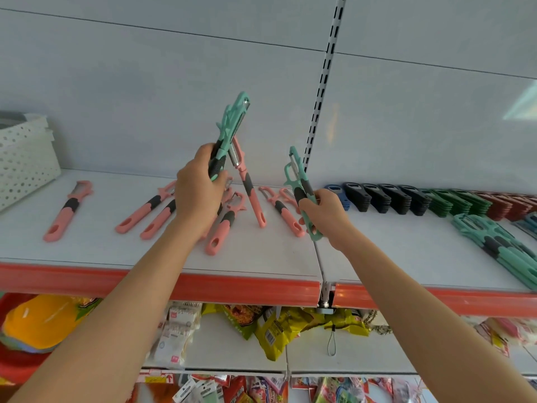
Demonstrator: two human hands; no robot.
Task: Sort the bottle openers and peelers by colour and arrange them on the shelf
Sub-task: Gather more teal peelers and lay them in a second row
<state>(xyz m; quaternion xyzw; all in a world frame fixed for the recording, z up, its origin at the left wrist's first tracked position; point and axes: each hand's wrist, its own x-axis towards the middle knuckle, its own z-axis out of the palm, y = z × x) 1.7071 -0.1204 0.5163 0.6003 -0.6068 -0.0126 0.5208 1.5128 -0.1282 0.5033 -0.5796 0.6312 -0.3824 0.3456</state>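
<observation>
The teal stack [499, 248] lay on the shelf [377, 257], its long axis slanting from the front edge back toward the wall, heads at the far end. The right hand [325, 213] was the nearer of the two to that stack. Its grip was clamped round the handle of a single teal peeler [299, 181], which stood almost upright with its head on top, so it would likely need tipping flat and turning to match the stack's slant.

Farther from the teal stack, the left hand [197, 193] had its grip closed on a teal bundle [232, 123], heads up. A pink peeler [252, 199] leaned against that bundle, tail on the shelf; whether the fingers also held it could not be told. Loose pink peelers [145, 210] lay beyond the left hand, well apart from the stack. Just behind the teal stack stood the bottle openers [406, 199], already in colour runs.
</observation>
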